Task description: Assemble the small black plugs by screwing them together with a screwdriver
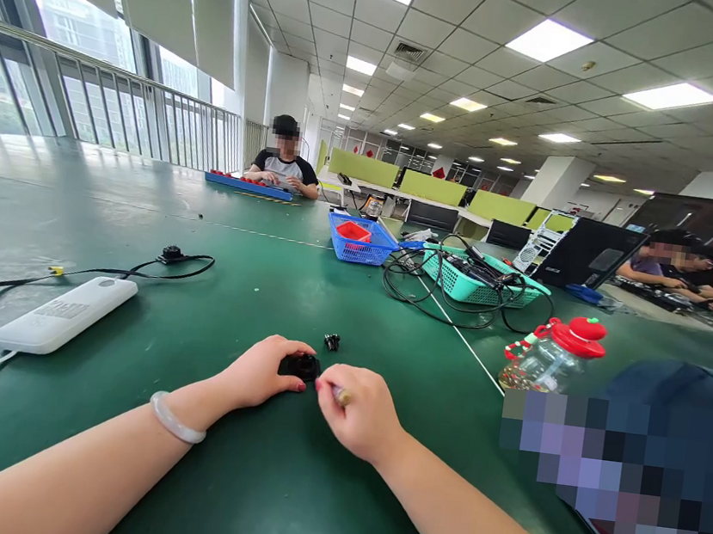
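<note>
My left hand point(265, 373) grips a small black part point(300, 367) with a rounded recess, thumb on the near side and fingers on the far side. The part rests on or just above the green tabletop; I cannot tell which. Closed beside it is my right hand point(357, 410), holding a slim tool point(342, 396) whose yellowish end pokes out of the fist. The tool's tip is hidden by the fingers, close to the black part's right side. Just beyond both hands lies a little cluster of small black pieces point(332, 342).
A white power strip point(65, 313) with black cables lies left. Farther back are a blue basket point(362, 253), a teal basket point(480, 291) of cables, and a red-lidded bottle point(544, 355). Dark cloth point(684, 402) sits at right. A person point(284, 163) works across the table; others sit far right.
</note>
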Tool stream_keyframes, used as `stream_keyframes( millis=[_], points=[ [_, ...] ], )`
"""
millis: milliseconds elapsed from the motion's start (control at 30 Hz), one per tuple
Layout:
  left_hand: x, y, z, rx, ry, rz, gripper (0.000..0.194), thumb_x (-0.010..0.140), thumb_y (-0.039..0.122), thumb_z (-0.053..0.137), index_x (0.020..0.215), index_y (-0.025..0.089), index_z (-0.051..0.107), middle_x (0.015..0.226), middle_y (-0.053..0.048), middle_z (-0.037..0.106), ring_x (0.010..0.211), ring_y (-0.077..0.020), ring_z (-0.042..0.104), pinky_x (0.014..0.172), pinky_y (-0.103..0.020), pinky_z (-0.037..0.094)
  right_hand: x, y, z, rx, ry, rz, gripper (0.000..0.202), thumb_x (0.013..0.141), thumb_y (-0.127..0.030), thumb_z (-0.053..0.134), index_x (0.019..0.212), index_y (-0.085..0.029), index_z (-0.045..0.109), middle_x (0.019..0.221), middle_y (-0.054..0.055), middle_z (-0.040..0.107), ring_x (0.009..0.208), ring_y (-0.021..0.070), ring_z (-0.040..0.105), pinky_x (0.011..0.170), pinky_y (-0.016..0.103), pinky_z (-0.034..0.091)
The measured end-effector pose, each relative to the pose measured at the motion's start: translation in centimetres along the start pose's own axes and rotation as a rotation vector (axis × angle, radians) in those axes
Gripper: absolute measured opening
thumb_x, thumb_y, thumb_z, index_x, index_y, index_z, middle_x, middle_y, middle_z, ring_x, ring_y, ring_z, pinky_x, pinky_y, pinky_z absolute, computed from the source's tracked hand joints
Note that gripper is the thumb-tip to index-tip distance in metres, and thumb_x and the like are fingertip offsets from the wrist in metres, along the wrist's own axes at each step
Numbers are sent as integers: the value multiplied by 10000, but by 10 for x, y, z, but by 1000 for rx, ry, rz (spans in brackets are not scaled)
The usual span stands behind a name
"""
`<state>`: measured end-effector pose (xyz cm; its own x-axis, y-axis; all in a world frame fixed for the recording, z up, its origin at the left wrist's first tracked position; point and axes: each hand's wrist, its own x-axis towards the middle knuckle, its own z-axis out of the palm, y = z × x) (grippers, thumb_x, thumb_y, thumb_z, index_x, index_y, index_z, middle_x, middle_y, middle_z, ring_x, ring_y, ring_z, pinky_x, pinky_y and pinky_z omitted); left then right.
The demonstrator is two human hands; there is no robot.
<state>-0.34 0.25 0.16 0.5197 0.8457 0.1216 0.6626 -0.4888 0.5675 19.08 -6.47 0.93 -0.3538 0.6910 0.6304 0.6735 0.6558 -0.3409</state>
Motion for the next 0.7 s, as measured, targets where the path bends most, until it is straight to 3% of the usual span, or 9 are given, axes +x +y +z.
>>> stream_keyframes(
  millis=[100,267,467,600,700],
  points=[
    [0,0,1,9,7,9,458,739,340,674,1191,290,620,1181,-27,665,1139,-254,572,1022,-409,446,-2,-4,1,-107,-4,-128,230,895,-224,437,704,-192,562,606,1,611,521,115,497,554,258,334],
    [0,2,1,30,29,-5,467,725,353,698,1182,287,629,1160,-31,670,1143,-258,566,1022,-412,449,-2,1,-6,68,110,-122,237,884,-204,411,686,-201,542,572,-10,593,513,106,501,565,237,381],
    [-1,2,1,35,23,5,463,728,316,676,1188,295,626,1169,-22,669,1142,-255,572,1017,-398,455,-1,-2,-2,115,-49,-153,213,904,-250,430,766,-210,588,662,1,654,574,120,545,590,246,401],
    [-1,2,0,37,15,2,465,740,335,672,1199,287,619,1160,-34,671,1127,-254,580,1004,-395,459,0,-3,1,199,-107,3,228,913,-282,439,776,-209,606,712,10,658,622,126,558,617,248,415],
    [-1,2,0,42,10,7,474,735,353,692,1198,282,618,1151,-36,675,1109,-253,587,984,-387,468,3,5,3,392,-80,277,283,920,-379,439,768,-207,604,638,-4,594,576,124,539,575,245,415]
  ],
)
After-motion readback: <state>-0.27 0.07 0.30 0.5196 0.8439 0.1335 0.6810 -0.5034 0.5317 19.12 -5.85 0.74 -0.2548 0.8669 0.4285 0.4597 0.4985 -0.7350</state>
